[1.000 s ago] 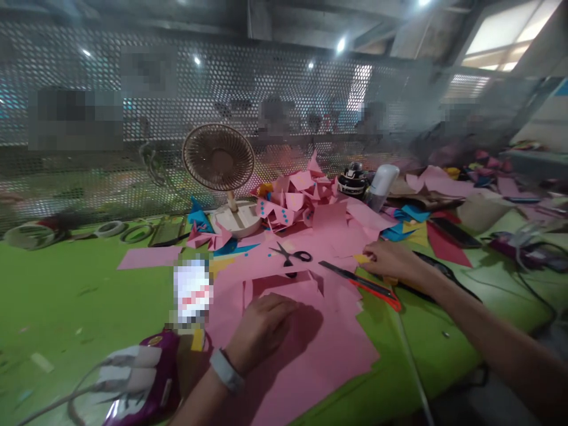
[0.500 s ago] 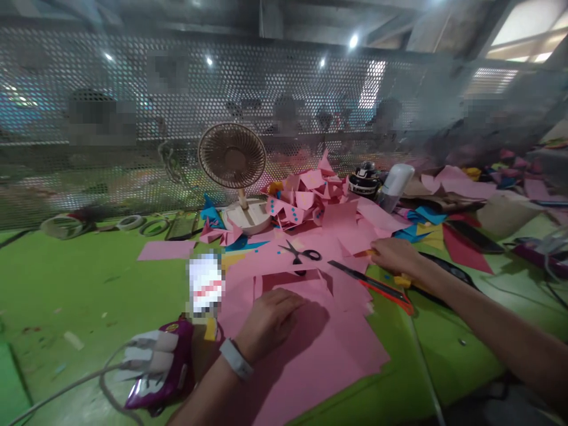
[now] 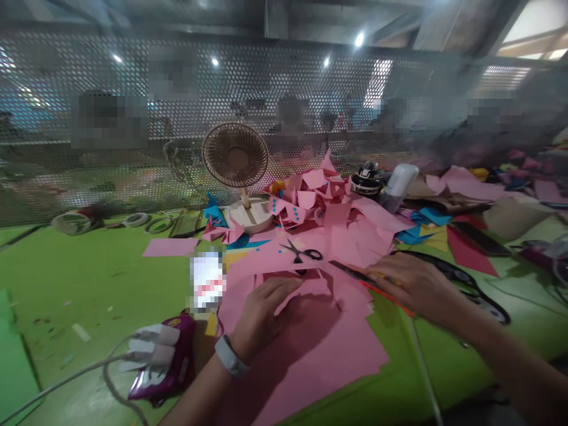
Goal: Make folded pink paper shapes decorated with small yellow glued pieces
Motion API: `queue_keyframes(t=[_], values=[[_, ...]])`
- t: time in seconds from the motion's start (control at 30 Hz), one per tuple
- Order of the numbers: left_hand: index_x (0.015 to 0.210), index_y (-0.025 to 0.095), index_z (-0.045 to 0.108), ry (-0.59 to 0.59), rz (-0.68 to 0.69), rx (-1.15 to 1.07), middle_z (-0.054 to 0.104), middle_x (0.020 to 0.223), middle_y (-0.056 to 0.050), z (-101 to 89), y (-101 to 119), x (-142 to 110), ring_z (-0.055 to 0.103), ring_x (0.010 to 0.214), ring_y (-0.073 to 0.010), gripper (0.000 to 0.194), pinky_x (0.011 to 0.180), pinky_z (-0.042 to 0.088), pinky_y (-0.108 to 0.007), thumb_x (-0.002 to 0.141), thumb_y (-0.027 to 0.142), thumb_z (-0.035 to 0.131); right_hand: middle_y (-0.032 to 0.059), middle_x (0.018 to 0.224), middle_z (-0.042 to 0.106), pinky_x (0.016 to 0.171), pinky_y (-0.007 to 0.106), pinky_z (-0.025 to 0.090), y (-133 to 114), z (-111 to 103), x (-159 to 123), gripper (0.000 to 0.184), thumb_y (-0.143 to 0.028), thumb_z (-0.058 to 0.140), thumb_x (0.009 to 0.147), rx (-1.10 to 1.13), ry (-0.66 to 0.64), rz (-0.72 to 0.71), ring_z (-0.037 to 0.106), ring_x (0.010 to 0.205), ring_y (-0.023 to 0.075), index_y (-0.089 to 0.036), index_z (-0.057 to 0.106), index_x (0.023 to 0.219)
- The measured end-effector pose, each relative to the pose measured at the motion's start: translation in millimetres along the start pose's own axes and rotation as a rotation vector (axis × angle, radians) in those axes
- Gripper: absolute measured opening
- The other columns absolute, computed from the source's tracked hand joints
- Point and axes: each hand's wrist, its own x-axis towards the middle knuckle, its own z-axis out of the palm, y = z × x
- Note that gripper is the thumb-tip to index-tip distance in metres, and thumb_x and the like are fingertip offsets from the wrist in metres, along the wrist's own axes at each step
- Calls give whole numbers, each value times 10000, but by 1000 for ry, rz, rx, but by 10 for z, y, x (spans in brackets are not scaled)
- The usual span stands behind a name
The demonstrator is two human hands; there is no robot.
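My left hand, with a pale band on its wrist, is over a folded pink paper piece. Its fingers are stretched out and the thumb is apart. Under that piece spreads a large pink sheet. My right hand is closed, slightly blurred, with a thin yellow thing showing at its fingers; its kind is unclear. Below those fingers lies a long dark tool with an orange-red edge, partly covered by the hand. Black scissors rest with blades apart beyond the folded piece.
A small fan stands behind, beside a heap of pink paper shapes. A lit phone and a purple power strip with cables are at left. Tape rolls lie along the perforated screen. A translucent bottle leans at right.
My right hand has moved left and toward me, from beyond the orange-edged tool to over it. My left hand stays at the folded paper, its fingers slightly raised. The view has shifted slightly.
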Motion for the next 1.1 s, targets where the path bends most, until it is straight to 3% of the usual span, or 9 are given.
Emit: queue_keyframes(t=[0.07,0.2,0.3,0.4,0.57,0.73,0.83,0.93,1.1], values=[[1260,224,432,28,10,-19,554,1203,-111,-42,78,34,511,1106,-209,462,896,463,-399,814,226,553,52,882,673,760,342,449,-175,22,-5,248,-201,454,845,44,88,-151,599,831,198,-243,625,1019],[1333,216,332,-97,94,-20,422,1344,-131,-92,240,86,389,1234,-241,684,976,399,-427,742,380,634,28,922,672,907,398,417,-496,49,-4,373,-123,475,797,130,149,-349,599,854,181,-262,568,1131],[1226,247,462,-135,188,50,506,1279,-87,-104,290,87,450,1186,-217,432,961,406,-415,809,269,568,24,957,666,940,409,407,-617,87,0,415,-115,486,784,154,156,-437,595,871,172,-244,535,1175],[1073,226,557,-169,240,133,635,1081,-45,-161,300,62,573,1005,-171,244,906,444,-380,846,160,498,37,953,668,927,408,422,-640,147,16,361,-124,482,808,176,158,-446,595,868,169,-217,544,1152],[1074,167,542,-240,254,351,655,986,-61,-272,318,-32,598,899,-188,228,778,497,-372,862,143,464,56,926,662,825,372,475,-674,334,66,254,-167,445,861,175,108,-401,580,868,181,-191,578,1077],[983,159,565,-285,185,426,641,848,-51,-193,295,-169,597,785,-180,173,671,500,-343,868,133,438,77,942,623,857,377,430,-732,599,107,247,-119,457,858,115,73,-503,536,903,192,-145,569,1077],[930,162,572,-309,146,422,620,781,-39,-119,243,-242,579,736,-163,153,656,483,-319,878,156,428,76,908,607,795,366,429,-731,714,119,196,-126,485,850,66,57,-555,524,864,195,-144,588,1016],[945,161,564,-346,105,414,623,828,-43,-78,194,-295,566,776,-170,135,700,473,-333,866,166,455,63,848,596,697,336,418,-708,784,117,166,-138,481,860,8,42,-567,508,780,180,-152,600,975],[1135,192,496,-353,47,329,611,971,-50,-93,172,-345,537,892,-182,309,793,444,-363,827,161,495,71,852,592,670,334,390,-637,891,81,185,-121,485,855,-43,-10,-581,497,768,188,-142,596,1001]])
